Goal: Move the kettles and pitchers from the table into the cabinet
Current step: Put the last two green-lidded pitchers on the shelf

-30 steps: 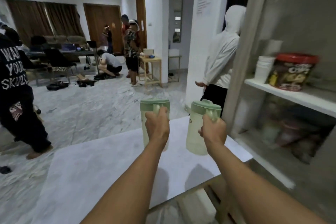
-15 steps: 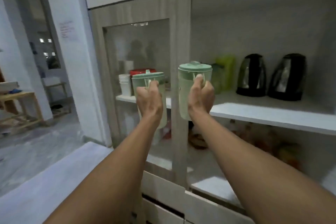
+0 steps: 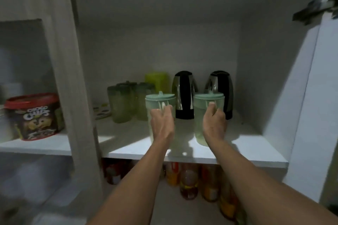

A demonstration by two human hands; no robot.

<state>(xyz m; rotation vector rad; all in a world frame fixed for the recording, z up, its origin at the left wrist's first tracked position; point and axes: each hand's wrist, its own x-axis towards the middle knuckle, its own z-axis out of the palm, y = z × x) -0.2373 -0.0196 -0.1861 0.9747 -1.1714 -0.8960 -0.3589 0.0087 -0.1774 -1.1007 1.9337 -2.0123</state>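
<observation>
My left hand (image 3: 161, 124) grips the handle of a pale green pitcher (image 3: 155, 101) with a mint lid. My right hand (image 3: 214, 124) grips a second, matching pitcher (image 3: 201, 115). Both pitchers are upright over the front half of the white cabinet shelf (image 3: 128, 144); I cannot tell if their bases touch it. Behind them stand two black and steel kettles (image 3: 183, 95) (image 3: 224, 86). Further left on the shelf are several darker green pitchers (image 3: 124, 100) and a lime green container (image 3: 157, 78).
A wooden divider (image 3: 78, 97) bounds the compartment on the left. Beyond it a red-lidded snack tub (image 3: 34, 117) sits on another shelf. Bottles (image 3: 188, 179) fill the space below. The white door (image 3: 307, 97) stands open on the right.
I turned from the table to face the cabinet and moved close. Both hands carried the pitchers forward and down into the open compartment, in front of the kettles.
</observation>
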